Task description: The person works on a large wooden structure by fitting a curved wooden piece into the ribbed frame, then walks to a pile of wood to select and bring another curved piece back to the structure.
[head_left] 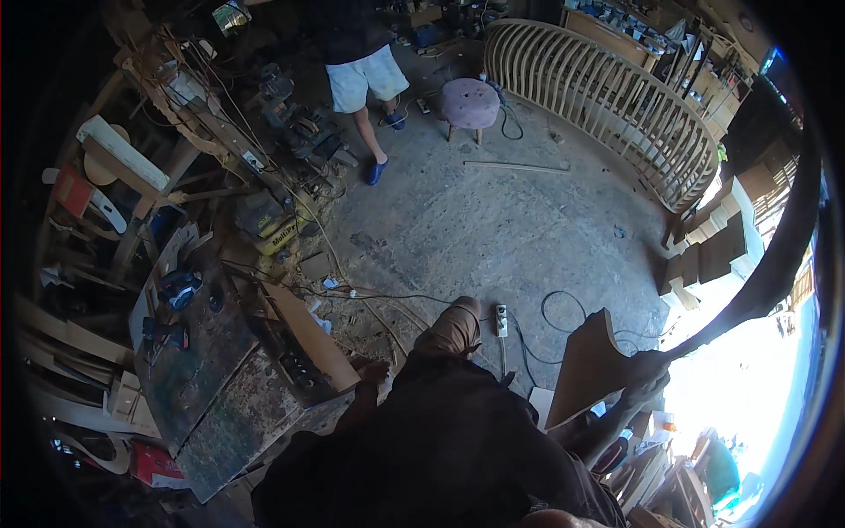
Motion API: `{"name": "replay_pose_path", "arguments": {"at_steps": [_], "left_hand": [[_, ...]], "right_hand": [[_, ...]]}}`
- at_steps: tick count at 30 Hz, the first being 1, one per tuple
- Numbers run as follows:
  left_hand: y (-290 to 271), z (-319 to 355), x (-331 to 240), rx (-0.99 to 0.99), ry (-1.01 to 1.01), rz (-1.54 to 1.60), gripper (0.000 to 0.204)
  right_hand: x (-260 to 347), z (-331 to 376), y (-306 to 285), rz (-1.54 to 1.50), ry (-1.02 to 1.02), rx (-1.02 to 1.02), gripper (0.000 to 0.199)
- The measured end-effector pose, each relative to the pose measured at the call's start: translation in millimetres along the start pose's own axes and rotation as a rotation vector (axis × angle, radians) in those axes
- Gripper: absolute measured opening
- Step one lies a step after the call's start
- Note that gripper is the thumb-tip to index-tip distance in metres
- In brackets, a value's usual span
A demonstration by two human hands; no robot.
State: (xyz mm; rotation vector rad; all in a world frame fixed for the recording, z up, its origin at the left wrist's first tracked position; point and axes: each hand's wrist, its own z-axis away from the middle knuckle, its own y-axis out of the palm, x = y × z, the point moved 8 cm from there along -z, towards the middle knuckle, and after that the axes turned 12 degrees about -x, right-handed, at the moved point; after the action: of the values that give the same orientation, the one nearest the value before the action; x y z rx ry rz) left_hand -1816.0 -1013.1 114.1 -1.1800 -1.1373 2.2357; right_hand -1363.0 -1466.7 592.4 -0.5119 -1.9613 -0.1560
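My left hand [375,372] hangs low beside the corner of a worn workbench [229,418], close to a long brown plank [308,339] at its edge. Its fingers are too small and dark to read. On my right, a brown wooden board [583,359] with a curved edge stands tilted beside my leg. My right hand [647,370] is closed at the board's right edge, its fingers mostly in shadow. Two power tools, a blue one [180,289] and a dark one [165,334], lie on the workbench.
A power strip [502,321] and looping cables lie on the floor ahead. A round pinkish stool [469,103] stands farther off, near a curved slatted wooden frame [607,106]. Another person [368,79] stands at the far left. A thin strip of wood [518,166] crosses the floor.
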Motion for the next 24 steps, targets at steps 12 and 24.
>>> {"name": "replay_pose_path", "arguments": {"at_steps": [12, 24], "left_hand": [[-48, -274, -42, 0.112, -0.220, -0.225, 0.024], [-272, -588, -190, -0.481, -0.230, 0.666, 0.030]], "right_hand": [[-53, -142, 182, 0.056, -0.002, -0.052, 0.059], [-89, -243, 358, 0.049, 0.072, -0.025, 0.061]]}}
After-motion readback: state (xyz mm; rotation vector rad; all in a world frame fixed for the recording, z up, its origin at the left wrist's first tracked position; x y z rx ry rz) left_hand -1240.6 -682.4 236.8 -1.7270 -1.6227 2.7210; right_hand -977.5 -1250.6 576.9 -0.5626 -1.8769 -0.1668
